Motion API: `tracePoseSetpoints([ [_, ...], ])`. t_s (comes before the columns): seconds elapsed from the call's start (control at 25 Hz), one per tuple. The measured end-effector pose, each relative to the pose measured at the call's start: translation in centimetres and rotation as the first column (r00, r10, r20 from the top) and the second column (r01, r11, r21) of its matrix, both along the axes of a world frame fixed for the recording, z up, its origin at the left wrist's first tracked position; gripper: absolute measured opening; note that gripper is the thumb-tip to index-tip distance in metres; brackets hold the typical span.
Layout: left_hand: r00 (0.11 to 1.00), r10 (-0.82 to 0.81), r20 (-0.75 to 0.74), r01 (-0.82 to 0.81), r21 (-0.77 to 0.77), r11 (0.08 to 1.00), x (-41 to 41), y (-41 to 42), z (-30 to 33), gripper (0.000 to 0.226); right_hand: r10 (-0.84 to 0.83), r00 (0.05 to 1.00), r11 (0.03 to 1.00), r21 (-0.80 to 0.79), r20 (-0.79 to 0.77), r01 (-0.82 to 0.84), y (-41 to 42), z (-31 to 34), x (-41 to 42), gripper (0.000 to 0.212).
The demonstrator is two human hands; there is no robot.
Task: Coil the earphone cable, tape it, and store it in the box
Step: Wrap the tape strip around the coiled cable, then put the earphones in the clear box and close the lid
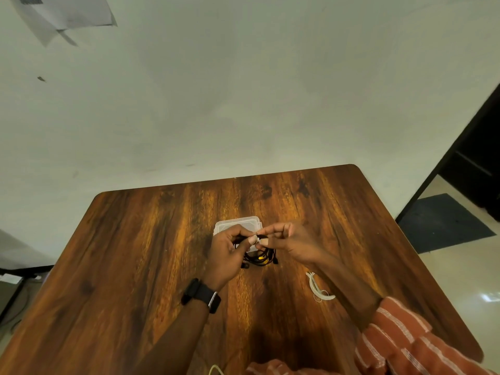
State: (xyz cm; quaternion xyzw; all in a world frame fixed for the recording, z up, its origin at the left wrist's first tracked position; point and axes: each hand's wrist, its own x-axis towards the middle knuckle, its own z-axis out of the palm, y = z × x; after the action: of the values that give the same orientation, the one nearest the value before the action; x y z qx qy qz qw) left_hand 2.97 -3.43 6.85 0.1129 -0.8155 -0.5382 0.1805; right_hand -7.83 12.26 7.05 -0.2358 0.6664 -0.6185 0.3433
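Note:
A coiled black earphone cable (259,257) with a yellow spot hangs between both hands above the middle of the wooden table (151,239). My left hand (230,253), a dark watch on its wrist, pinches the coil's top from the left. My right hand (292,239) pinches the same spot from the right, thumb tips almost touching. Whether tape lies under the fingers is hidden. A small clear plastic box (238,223) stands just behind the hands, partly covered by them.
Several white strips (318,289) lie on the table to the right, beside my right forearm. A thin yellow loop (215,369) shows at the near edge. The table's far edge meets a pale wall; a dark doorway and mat are at the right.

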Motion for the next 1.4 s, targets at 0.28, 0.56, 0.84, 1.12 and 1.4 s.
tracePoseSetpoints([
  [0.28,0.966,-0.149,0.212,0.037,0.457,0.889,-1.1,-0.6,-4.5,0.014,-0.127,0.972,0.986,0.079,-0.198,0.145,-0.1,-3.3,1.3,0.025],
  [0.56,0.845,0.054,0.531,0.303,-0.56,0.771,-8.5,-8.7,-7.4,0.105,-0.337,0.879,0.88,0.219,-0.336,0.421,2.4,-5.2,-0.6,0.018],
  [0.84,0.684,0.072,0.726,0.533,-0.564,0.631,-9.9,-11.6,-13.2,0.114,-0.416,0.826,0.83,0.212,-0.381,0.516,3.7,-3.4,-3.2,0.009],
  [1.12,0.692,-0.049,0.72,0.581,-0.516,0.629,-5.8,-7.2,-11.8,0.116,-0.522,0.84,0.836,0.103,-0.148,0.539,2.9,-3.0,-5.0,0.011],
  [1.4,0.782,0.275,0.559,0.127,-0.576,0.807,4.7,-8.4,-10.5,0.097,-0.432,0.899,0.9,0.104,0.068,0.424,-1.2,-4.5,-4.2,0.013],
])
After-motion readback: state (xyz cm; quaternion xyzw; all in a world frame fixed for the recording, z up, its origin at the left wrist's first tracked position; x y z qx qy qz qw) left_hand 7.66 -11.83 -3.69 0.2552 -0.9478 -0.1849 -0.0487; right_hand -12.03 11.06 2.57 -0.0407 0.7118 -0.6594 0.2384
